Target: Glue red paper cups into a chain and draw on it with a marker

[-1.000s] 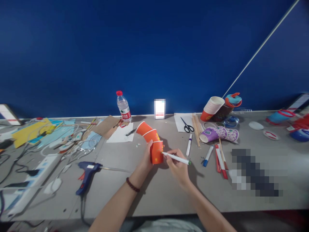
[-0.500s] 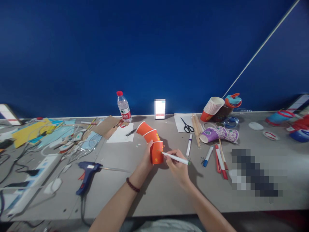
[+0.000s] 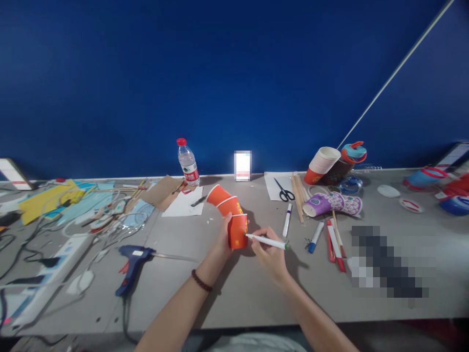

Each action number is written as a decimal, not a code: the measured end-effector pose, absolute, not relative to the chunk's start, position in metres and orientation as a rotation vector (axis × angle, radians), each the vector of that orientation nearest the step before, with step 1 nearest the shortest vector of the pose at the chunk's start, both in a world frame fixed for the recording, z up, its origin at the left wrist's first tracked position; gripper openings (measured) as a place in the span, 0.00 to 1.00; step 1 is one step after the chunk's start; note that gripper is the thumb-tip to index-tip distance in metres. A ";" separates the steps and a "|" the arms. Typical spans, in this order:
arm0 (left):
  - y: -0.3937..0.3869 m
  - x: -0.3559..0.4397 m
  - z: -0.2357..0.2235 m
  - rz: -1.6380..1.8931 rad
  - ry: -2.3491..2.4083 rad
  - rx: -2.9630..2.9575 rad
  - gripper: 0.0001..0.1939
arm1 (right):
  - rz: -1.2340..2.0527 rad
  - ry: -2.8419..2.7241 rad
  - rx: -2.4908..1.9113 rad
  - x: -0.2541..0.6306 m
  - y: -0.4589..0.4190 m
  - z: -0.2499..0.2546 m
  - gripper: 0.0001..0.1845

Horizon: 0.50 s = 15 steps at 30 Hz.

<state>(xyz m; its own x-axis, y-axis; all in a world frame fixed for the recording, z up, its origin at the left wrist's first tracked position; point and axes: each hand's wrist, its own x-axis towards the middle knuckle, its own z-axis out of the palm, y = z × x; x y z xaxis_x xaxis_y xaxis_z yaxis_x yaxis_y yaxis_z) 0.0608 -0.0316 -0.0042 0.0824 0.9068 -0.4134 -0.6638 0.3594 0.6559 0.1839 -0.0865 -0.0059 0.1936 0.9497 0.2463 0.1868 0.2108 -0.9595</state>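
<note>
Three orange paper cups are joined in a bent row over the middle of the table. My left hand is closed around the nearest cup from its left side, the thumb lying on its wall. In my right hand a white marker with a green end is gripped like a pen. Its tip is at the right side of the nearest cup; whether it touches I cannot tell. A white marker with a purple band lies beyond my right hand.
A glue gun and power strip with tangled cables lie left. A water bottle stands behind. To the right are scissors, wooden sticks, purple paper cups, stacked cups, a blue marker and red markers.
The marker tip has shifted slightly down along the side of the nearest cup, with my right hand. My left hand and the cups have stayed in place.
</note>
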 end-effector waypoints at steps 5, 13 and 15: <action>-0.031 0.061 -0.004 1.212 0.876 0.344 0.20 | 0.816 -1.278 -1.233 0.183 -0.087 -0.005 0.05; -0.031 0.060 -0.005 1.187 0.887 0.309 0.18 | 0.808 -1.236 -1.235 0.183 -0.087 -0.009 0.05; -0.031 0.061 -0.006 1.187 0.879 0.309 0.19 | 0.804 -1.242 -1.241 0.184 -0.087 -0.009 0.04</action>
